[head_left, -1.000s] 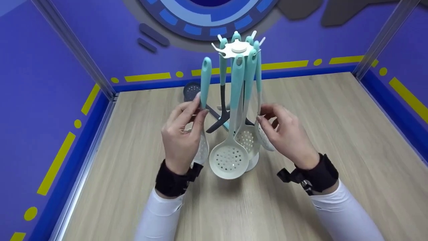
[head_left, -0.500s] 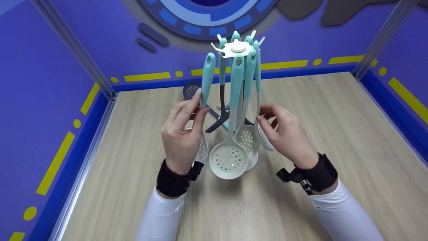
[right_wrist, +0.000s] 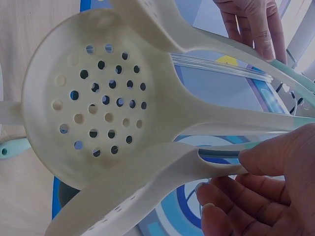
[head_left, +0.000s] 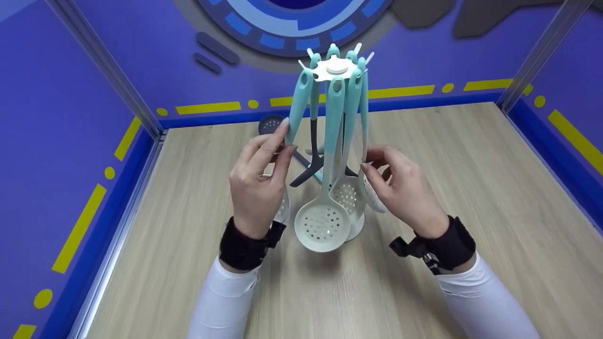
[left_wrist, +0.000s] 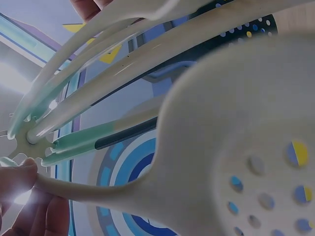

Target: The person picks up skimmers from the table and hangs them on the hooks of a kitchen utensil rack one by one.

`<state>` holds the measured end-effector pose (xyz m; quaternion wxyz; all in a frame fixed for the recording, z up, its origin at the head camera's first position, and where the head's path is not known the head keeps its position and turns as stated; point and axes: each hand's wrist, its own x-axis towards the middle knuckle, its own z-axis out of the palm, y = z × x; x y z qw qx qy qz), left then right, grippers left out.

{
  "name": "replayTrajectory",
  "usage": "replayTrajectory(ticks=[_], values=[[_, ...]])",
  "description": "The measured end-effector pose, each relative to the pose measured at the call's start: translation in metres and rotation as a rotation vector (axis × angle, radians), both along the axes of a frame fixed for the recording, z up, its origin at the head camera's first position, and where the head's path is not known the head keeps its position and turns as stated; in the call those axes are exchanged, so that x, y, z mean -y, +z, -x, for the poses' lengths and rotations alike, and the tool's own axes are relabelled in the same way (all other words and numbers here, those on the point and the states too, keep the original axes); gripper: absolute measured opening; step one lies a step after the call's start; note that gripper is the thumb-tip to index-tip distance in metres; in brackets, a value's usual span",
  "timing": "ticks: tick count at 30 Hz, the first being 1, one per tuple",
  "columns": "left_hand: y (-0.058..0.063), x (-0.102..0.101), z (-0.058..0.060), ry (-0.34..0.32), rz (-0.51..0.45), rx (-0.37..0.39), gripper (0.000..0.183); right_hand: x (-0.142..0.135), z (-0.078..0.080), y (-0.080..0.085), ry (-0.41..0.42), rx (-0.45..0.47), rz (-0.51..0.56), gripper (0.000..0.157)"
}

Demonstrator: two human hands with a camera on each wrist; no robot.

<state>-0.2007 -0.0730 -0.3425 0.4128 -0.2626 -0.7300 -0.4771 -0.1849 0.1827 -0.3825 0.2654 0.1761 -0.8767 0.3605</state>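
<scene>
My left hand point(head_left: 258, 183) pinches a pale skimmer point(left_wrist: 197, 108) at the lower end of its teal handle point(head_left: 299, 106). The handle's holed top is up at the left hooks of a white utensil stand point(head_left: 325, 70); whether a hook passes through the hole I cannot tell. My right hand point(head_left: 407, 190) pinches the pale shaft of another skimmer point(right_wrist: 118, 196) that hangs on the stand's right side. Between the hands hang a front skimmer point(head_left: 322, 226) and a second perforated utensil point(head_left: 347, 195) behind it. The left skimmer's bowl is mostly behind my left hand in the head view.
Dark-ended utensils with teal handles hang at the back of the stand, one with a dark slanting end point(head_left: 308, 174). A dark perforated spoon point(head_left: 271, 124) lies on the wooden table point(head_left: 188, 212) behind my left hand. Blue panels point(head_left: 424, 61) enclose the table.
My left hand has raised the skimmer and tilted its handle top rightward, from beside the stand to its left hooks. My right hand has stayed in place.
</scene>
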Motion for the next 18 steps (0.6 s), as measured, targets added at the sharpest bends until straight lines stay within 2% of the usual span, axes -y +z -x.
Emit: replayTrajectory(ticks=[18], values=[[-0.0001, -0.0054, 0.0029, -0.019, 0.002, 0.005, 0.039, 0.0002, -0.0012, 0.0008, -0.011, 0.024, -0.007, 0.022]])
